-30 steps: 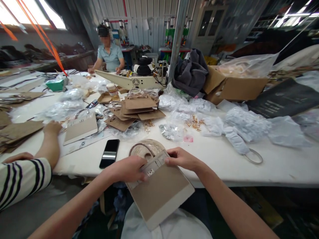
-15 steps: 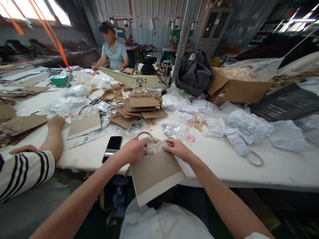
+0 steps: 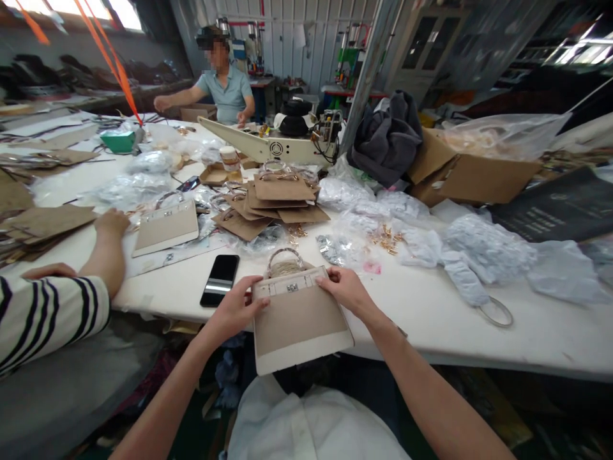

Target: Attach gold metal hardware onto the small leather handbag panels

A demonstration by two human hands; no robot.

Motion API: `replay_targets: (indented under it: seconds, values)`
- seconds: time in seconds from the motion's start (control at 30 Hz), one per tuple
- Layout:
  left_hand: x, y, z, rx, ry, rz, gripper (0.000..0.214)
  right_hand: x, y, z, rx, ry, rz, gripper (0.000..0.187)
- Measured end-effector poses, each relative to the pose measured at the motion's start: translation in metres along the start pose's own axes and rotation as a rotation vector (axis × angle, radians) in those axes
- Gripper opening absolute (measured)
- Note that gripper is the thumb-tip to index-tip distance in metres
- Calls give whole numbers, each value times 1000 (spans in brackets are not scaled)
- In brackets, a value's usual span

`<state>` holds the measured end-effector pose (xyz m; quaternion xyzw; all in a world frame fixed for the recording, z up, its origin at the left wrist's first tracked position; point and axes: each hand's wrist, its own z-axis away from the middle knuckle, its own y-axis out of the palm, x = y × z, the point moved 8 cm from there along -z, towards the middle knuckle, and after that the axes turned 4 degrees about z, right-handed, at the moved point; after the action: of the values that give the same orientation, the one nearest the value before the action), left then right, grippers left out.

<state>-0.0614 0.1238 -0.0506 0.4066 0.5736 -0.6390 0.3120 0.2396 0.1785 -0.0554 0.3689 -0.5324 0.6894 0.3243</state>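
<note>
A small tan handbag (image 3: 299,319) with a cream trim, a metal clasp and a round wrapped handle (image 3: 285,262) hangs over the near edge of the white table (image 3: 431,306). My left hand (image 3: 234,310) grips its upper left corner. My right hand (image 3: 345,289) pinches its upper right corner. The bag faces me squarely, handle pointing away.
A black phone (image 3: 219,280) lies left of the bag. A person in a striped sleeve (image 3: 48,319) rests a hand by another tan bag (image 3: 165,227). Cardboard pieces (image 3: 275,201), plastic-wrapped parts, gold fittings (image 3: 385,237), a cardboard box (image 3: 469,172) and a machine (image 3: 272,144) crowd the table. Another person sits behind.
The bag has moved up from my lap to the table edge and turned from tilted to square. My hands shifted to its top corners. The far person's arm has reached out sideways.
</note>
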Motion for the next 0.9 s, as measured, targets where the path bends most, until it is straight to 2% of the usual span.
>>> replay_targets:
  seconds: [0.1,0.23,0.4,0.57,0.7,0.9]
  values:
    - [-1,6,3,-33,55,7,53,12,-5,0,-102,-47,280,27]
    - [6,12,-4,-133,33,44,49,16,-10,-6,-163,-97,389,25]
    - [18,22,-7,-254,-58,56,66,-1,-12,-18,-80,-60,260,27]
    - [12,35,-1,-217,45,38,71,-4,-12,-21,-22,-72,199,27]
    - [9,31,4,-221,106,-10,66,-3,-1,-19,20,-68,206,27]
    - [14,22,-1,-194,89,-27,54,-1,8,-14,9,-41,74,37]
